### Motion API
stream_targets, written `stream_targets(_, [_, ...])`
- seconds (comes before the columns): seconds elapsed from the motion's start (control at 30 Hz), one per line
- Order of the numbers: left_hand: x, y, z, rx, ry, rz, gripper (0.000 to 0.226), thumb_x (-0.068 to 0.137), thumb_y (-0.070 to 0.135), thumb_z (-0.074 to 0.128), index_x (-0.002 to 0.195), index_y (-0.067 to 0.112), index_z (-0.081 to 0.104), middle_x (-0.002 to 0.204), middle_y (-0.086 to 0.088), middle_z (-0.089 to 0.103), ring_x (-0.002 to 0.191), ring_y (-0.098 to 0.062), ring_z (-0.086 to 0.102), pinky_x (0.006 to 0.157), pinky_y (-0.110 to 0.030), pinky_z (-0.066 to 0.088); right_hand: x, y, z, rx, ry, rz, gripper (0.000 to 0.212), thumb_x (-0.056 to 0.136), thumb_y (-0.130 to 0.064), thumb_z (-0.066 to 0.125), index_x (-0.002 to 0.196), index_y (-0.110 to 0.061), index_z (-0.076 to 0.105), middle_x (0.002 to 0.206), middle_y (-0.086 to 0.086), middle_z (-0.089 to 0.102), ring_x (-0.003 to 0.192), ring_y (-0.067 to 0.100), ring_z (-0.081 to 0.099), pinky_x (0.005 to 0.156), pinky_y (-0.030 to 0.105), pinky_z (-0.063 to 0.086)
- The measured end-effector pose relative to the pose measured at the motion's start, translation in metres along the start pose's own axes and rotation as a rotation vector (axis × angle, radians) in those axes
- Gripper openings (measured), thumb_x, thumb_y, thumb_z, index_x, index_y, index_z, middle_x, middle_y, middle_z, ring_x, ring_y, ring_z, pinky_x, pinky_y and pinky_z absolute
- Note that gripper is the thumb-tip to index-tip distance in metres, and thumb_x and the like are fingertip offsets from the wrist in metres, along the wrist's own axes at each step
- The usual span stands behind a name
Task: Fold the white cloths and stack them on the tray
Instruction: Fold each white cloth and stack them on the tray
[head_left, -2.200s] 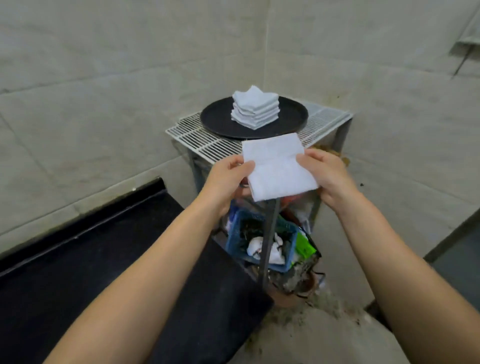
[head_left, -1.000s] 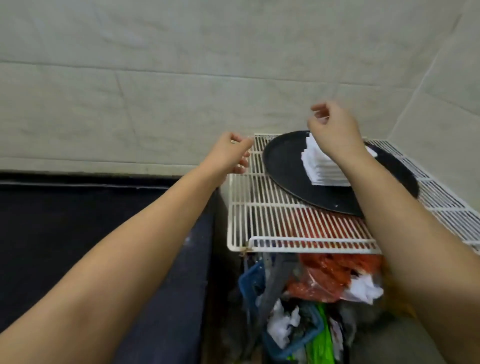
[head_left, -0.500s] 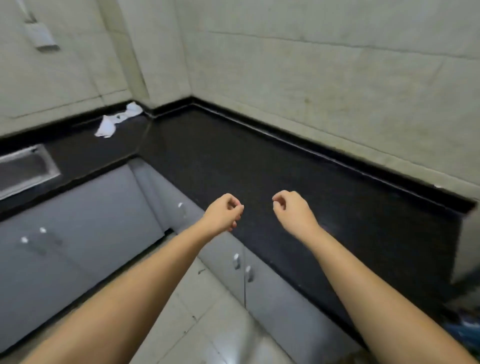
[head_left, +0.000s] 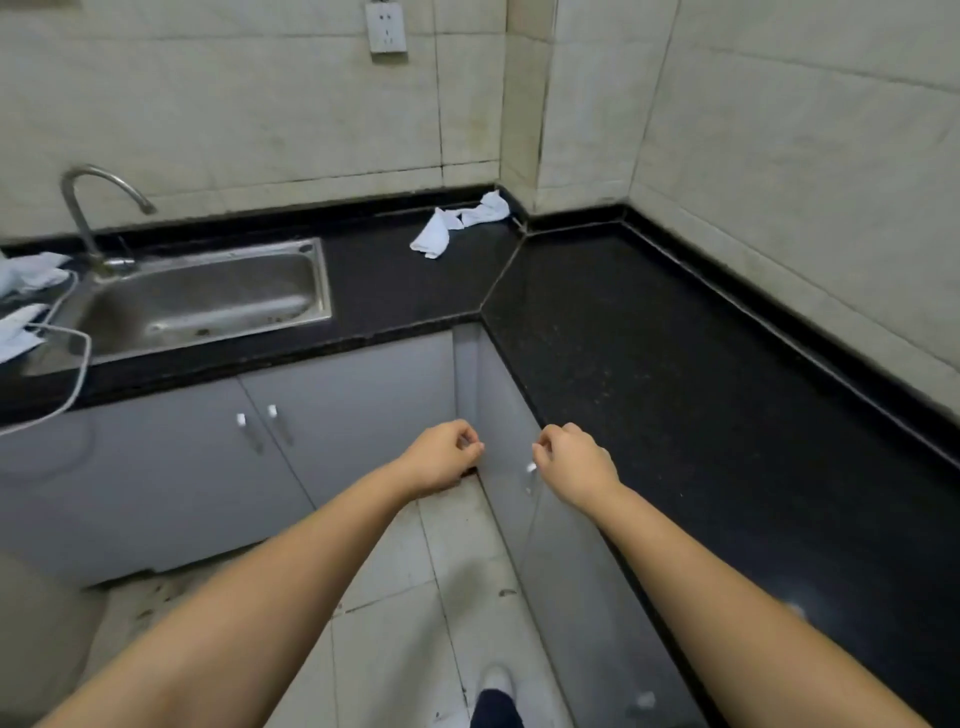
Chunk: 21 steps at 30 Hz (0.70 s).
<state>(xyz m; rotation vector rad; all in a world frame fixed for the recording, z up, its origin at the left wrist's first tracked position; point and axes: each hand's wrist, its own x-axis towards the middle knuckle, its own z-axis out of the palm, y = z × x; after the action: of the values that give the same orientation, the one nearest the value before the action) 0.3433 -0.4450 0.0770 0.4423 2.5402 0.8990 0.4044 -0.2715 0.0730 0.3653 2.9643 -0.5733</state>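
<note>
Far off at about twelve o'clock, two crumpled white cloths (head_left: 460, 224) lay on the black countertop (head_left: 649, 353) by the wall corner, their run stretching from lower left to upper right — touching the backsplash at the far end. Bare counter spread toward three o'clock (the sink (head_left: 202, 299) sat at ten). Left hand (head_left: 444, 457) and right hand (head_left: 571, 460) hung forward, fingers curled, holding nothing.
</note>
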Motion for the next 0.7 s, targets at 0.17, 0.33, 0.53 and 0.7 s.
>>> stream_targets(0.17, [0.087, -0.011, -0.059, 0.007, 0.088, -0.041, 0.019, 0.095, 0.023, 0.05, 0.102, 0.01, 0.061, 0.091, -0.006, 0.062, 0.083, -0.019, 0.054, 0.073, -0.026, 0.04, 0.112, -0.027, -0.011, -0.038, -0.037, -0.071, 0.033, 0.099, -0.032, 0.039, 0.118, -0.011, 0.056, 0.119, 0.011, 0.054, 0.105, 0.03, 0.055, 0.09, 0.042, 0.046])
stream_targets(0.33, [0.159, -0.036, -0.099, -0.027, 0.108, -0.087, 0.019, 0.094, 0.021, 0.05, 0.102, 0.009, 0.061, 0.088, -0.004, 0.059, 0.081, -0.018, 0.053, 0.072, -0.025, 0.039, 0.204, -0.055, -0.009, -0.059, -0.092, -0.097, 0.033, 0.099, -0.032, 0.04, 0.119, -0.011, 0.055, 0.12, 0.011, 0.053, 0.108, 0.031, 0.055, 0.09, 0.041, 0.044])
stream_targets(0.53, [0.277, -0.065, -0.144, -0.073, 0.106, -0.058, 0.013, 0.092, 0.019, 0.051, 0.097, 0.016, 0.063, 0.077, 0.004, 0.057, 0.071, -0.014, 0.053, 0.062, -0.026, 0.042, 0.323, -0.088, 0.004, -0.067, -0.107, -0.091, 0.031, 0.099, -0.032, 0.04, 0.118, -0.013, 0.055, 0.119, 0.01, 0.053, 0.108, 0.03, 0.055, 0.09, 0.042, 0.045])
stream_targets(0.7, [0.394, -0.086, -0.194, -0.039, 0.009, -0.036, 0.015, 0.092, 0.019, 0.051, 0.1, 0.013, 0.063, 0.083, 0.0, 0.06, 0.08, -0.016, 0.055, 0.07, -0.025, 0.042, 0.437, -0.113, 0.013, -0.049, -0.128, -0.015, 0.031, 0.098, -0.033, 0.042, 0.117, -0.013, 0.056, 0.118, 0.011, 0.053, 0.11, 0.03, 0.053, 0.091, 0.043, 0.046])
